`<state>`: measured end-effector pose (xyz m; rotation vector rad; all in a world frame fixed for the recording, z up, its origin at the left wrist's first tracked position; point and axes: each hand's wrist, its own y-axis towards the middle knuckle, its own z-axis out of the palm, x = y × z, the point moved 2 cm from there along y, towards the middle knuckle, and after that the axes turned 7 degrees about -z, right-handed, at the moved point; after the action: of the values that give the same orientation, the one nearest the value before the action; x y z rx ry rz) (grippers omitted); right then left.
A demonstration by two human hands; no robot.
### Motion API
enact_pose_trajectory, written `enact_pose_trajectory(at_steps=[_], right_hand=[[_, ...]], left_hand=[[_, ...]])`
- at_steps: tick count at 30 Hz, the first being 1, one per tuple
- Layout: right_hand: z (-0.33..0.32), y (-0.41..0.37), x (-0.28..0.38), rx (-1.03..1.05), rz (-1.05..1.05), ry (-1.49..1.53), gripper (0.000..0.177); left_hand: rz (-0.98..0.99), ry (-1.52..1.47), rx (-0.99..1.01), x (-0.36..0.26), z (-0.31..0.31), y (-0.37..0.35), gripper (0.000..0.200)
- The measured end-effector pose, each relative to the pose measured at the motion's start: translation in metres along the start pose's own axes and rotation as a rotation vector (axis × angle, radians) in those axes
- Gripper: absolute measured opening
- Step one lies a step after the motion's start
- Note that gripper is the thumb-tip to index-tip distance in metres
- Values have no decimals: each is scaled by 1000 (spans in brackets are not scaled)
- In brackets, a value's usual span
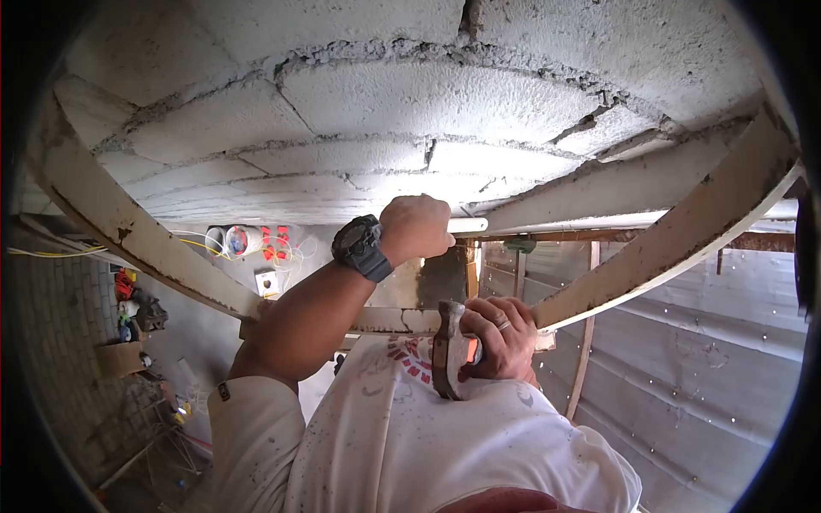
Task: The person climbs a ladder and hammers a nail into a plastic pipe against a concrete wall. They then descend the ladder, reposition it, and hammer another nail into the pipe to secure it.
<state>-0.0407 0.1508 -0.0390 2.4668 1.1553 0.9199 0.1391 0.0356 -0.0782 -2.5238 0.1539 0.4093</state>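
Observation:
My left hand (417, 227), with a black watch on its wrist, is closed in a fist close to the block wall (436, 98). What its curled fingers hold, if anything, is hidden. The rounded end of a white pipe (469, 225) shows just right of the fist. Nearer my chest, my right hand (500, 338) is wrapped round a hammer (448, 350). The worn metal hammer head lies left of the fingers, over my white shirt, and part of an orange and black handle shows.
A rusty, beige curved bar (137, 235) runs around me on both sides. Far below at left are buckets (244, 241) with cables, a cardboard box (120, 359) and tools. Corrugated metal sheeting (684, 342) with a wooden post (584, 342) stands at right.

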Motion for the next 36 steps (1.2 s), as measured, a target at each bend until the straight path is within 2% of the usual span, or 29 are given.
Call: enact_pose_trajectory(at_steps=[12,14,18,20,36], right_hand=[[2,-3,-1,-4,-18,-6,38],[6,-11,-5,28,-23,-8,82],[5,-8,-4,34,-28,-15,81],[2,-1,0,5,-40,-23,38],[3,-1,0,-27,-39,-63,33]], left_hand=[[11,-16,13,1,0,-1,39],[17,-12,-9,1,-1,-2,39],[7,-29,-20,0,-4,-3,39],[-13,-27,-4,0,-5,-3,39],[17,-10,5,3,-1,-1,37]])
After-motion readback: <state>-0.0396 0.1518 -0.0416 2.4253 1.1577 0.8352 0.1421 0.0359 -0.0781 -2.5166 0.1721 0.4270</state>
